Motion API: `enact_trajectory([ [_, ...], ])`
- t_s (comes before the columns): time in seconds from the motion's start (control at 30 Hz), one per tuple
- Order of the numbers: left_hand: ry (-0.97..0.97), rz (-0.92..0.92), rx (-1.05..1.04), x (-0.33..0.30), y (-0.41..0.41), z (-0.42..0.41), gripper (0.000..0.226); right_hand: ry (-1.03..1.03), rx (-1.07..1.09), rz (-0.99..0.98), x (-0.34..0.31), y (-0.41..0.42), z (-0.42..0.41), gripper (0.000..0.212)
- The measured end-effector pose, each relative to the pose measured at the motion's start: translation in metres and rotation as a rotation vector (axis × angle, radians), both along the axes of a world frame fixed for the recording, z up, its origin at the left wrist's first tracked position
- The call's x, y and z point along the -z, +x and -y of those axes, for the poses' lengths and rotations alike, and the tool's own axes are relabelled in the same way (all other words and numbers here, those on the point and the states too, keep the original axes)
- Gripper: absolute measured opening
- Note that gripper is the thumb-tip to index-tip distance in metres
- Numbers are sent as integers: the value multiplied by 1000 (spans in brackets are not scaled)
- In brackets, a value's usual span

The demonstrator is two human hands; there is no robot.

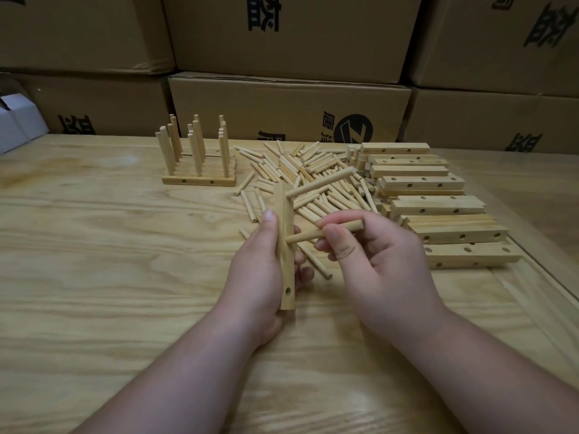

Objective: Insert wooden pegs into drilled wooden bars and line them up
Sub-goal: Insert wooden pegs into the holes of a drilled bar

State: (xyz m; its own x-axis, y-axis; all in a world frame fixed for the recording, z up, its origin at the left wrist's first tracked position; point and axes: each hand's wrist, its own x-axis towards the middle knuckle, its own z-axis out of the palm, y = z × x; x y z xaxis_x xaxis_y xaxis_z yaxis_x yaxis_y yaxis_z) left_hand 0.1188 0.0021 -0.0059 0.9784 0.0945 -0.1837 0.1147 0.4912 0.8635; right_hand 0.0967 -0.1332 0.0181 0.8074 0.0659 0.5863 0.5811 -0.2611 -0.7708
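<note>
The left hand (260, 270) grips a drilled bar (285, 245) held above the table (109, 245), its long axis running away from the person. One peg (321, 182) already sits in the bar's far hole and juts out to the right. The right hand (372, 255) pinches a second peg (326, 232) whose left tip meets the bar's right face at the middle hole; this peg lies crosswise to the bar, roughly parallel to the first. So the likely next move is a push leftward along the peg's own axis, with the right hand nearer. A third hole near the bar's close end is empty. Beyond the bar lie loose pegs (313, 170), with spare bars (438, 205) to its right and finished bars (199, 180) off to its left.
</note>
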Motion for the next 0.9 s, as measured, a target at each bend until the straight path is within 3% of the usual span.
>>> enact_trajectory([
  [0.23, 145, 49, -77, 1, -6, 5, 61, -37, -59, 51, -6, -3, -1, 11],
  [0.47, 111, 33, -54, 2, -2, 5, 64, 146, -159, -131, -7, -2, 0, 12],
  [0.67, 188, 39, -95, 2, -3, 7, 65, -29, -83, 1, -5, -4, -3, 11],
  [0.8, 138, 42, -72, 5, -1, 6, 65, 126, -151, -128, -6, -1, -1, 12],
  [0.9, 110, 47, -61, 7, -1, 4, 68, 160, -194, -118, -3, 0, -3, 11],
])
